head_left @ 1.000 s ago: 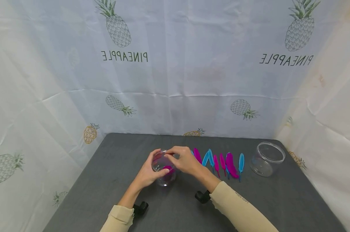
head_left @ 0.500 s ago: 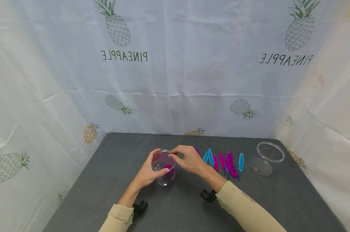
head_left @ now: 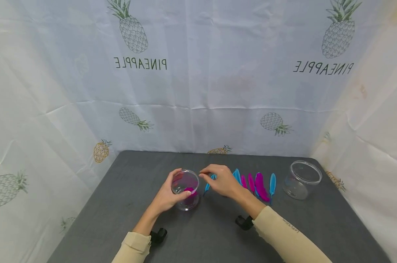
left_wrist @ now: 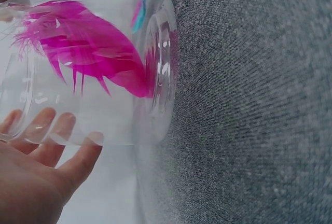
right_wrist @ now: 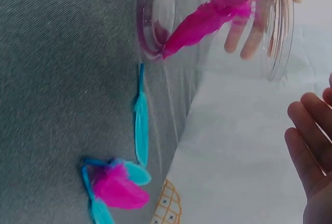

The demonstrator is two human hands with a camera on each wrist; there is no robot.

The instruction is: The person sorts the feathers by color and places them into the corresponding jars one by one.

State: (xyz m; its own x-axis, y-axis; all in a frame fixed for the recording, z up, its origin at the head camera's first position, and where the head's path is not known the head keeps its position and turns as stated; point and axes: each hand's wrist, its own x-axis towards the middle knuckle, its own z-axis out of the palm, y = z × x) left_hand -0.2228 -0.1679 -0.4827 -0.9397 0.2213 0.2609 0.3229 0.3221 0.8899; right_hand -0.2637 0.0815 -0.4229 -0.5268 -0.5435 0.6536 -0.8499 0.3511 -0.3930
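My left hand (head_left: 167,195) grips a clear jar (head_left: 184,181) from its left side, thumb on the near side. The jar stands on the dark table. Inside it leans a magenta feather (left_wrist: 91,47), lower end at the base, top near the rim. My right hand (head_left: 223,180) is just right of the rim, apart from it, with thumb and forefinger close together. In the right wrist view its fingers (right_wrist: 311,123) are loosely bent and no held thing shows. A blue feather (right_wrist: 141,130) lies on the table beside the jar, partly behind the right hand in the head view.
Several blue and magenta feathers, among them a wide magenta feather (head_left: 261,187) and a blue feather (head_left: 272,184), lie in a row right of my right hand. A second clear jar (head_left: 297,188) stands at the far right. A pineapple-print cloth (head_left: 205,84) hangs behind the table.
My right hand has drawn away from the jar's rim to the right, uncovering a blue feather beside the jar and covering others. The left hand and jar have stayed put.
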